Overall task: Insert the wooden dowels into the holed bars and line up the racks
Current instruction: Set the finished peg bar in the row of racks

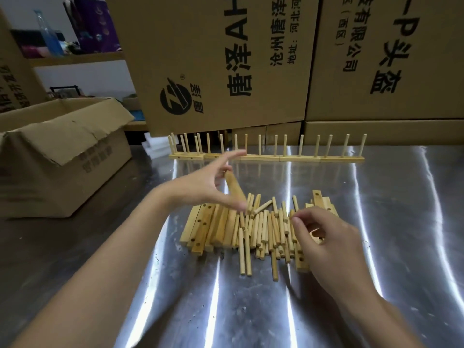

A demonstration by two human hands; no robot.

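Dowels [261,229]: loose heap mid-worktop [381,222], lying mostly front to back.
Bars [208,227]: stacked at the heap's left side, with more at its right end.
Left hand [208,184]: raised over the heap, forefinger straight. The thumb and a curled finger hold a blurred, tilted bar [234,187].
Right hand [334,244]: curled over the heap's right end, thumb and forefinger tips at the dowels. Whether they grip one, I cannot tell.
Racks [266,158]: end to end along the far edge, pegs upright.
Boxes [226,59]: behind the racks.
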